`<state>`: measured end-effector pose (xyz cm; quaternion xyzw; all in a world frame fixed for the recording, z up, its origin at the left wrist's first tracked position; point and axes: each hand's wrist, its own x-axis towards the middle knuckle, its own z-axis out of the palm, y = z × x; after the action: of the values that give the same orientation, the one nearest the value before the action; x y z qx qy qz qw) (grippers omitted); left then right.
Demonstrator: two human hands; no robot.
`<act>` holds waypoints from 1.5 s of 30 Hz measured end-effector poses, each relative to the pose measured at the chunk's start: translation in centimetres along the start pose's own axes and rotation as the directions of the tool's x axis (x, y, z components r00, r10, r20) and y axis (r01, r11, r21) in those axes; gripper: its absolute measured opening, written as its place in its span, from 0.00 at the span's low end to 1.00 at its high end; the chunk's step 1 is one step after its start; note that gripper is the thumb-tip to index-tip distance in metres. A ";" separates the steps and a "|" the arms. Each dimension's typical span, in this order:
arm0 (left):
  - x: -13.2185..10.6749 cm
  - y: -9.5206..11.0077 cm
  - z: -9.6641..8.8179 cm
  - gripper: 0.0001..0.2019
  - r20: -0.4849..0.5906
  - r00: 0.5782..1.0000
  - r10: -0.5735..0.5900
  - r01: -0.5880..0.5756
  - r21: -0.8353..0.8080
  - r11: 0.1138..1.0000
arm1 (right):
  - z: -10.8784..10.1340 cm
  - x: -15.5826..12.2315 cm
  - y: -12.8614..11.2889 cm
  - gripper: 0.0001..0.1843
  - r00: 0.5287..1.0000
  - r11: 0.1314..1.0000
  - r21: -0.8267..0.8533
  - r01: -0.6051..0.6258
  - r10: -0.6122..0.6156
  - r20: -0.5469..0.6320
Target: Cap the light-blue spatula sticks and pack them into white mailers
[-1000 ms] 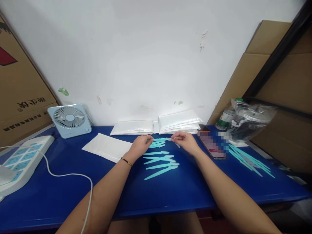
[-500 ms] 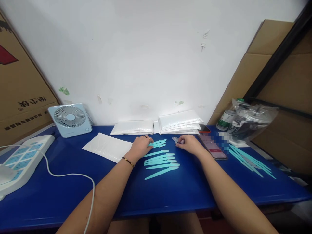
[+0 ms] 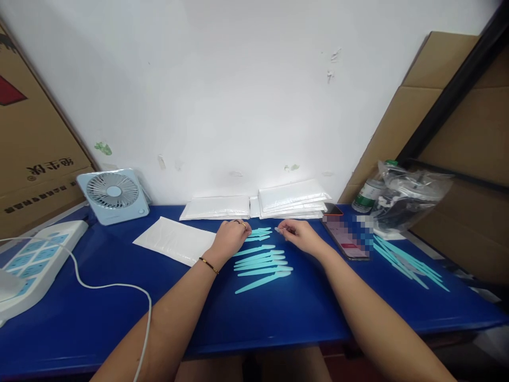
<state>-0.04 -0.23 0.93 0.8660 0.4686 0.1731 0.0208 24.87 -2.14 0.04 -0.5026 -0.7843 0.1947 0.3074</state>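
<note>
Slim teal eyebrow razors (image 3: 261, 261) lie in a loose column on the blue table (image 3: 314, 313), tips pointing right. At the top of that column, my left hand (image 3: 231, 237) has its fingers closed at the handle end of a teal razor (image 3: 260, 232); the fingers partly cover it. Just right of those tips, my right hand (image 3: 300, 235) pinches a small translucent piece (image 3: 277, 229) that looks like a blade cap. A small gap separates the piece from the razor. A flat white mailer (image 3: 175, 240) rests beside my left wrist.
White padded mailers (image 3: 292, 196) are stacked against the wall, with another pile (image 3: 217, 207) to their left. A phone (image 3: 350, 241) and more teal razors (image 3: 411, 262) lie at right. A fan (image 3: 115, 196), power strip (image 3: 40, 260) and white cable (image 3: 115, 285) occupy the left.
My right hand has moved slightly left, bringing a small translucent piece closer to the razor tips. Fewer clear pieces show in its fingers. My left hand stays nearly in place.
</note>
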 end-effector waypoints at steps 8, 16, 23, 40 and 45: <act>0.0 0.5 -0.1 0.10 0.002 1.000 0.024 -0.024 -0.025 0.999 | 0.5 0.0 -0.9 0.12 0.998 0.998 0.052 0.039 -0.041 0.039; -0.4 1.2 -0.1 0.09 0.107 0.983 0.148 -0.137 -0.105 0.985 | 0.2 -0.4 -1.5 0.12 0.984 0.996 0.080 0.049 -0.061 0.166; -0.3 -0.5 0.8 0.08 0.100 0.994 0.048 -0.051 0.034 0.998 | -1.4 0.3 2.0 0.10 0.992 0.954 -0.285 -0.091 0.061 -0.114; 0.0 0.0 0.4 0.10 0.090 0.993 0.080 -0.094 0.170 0.981 | 0.5 1.3 2.3 0.05 0.995 0.899 -0.426 -0.100 0.089 -0.045; 0.0 -0.2 0.3 0.10 0.039 0.997 0.070 -0.074 0.093 0.993 | -0.2 0.8 2.3 0.09 0.994 0.984 -0.172 -0.042 0.025 -0.103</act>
<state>-0.14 -0.09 0.63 0.8853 0.4444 0.1361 -0.0182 26.33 -0.45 -0.98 -0.5497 -0.7732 0.1051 0.2984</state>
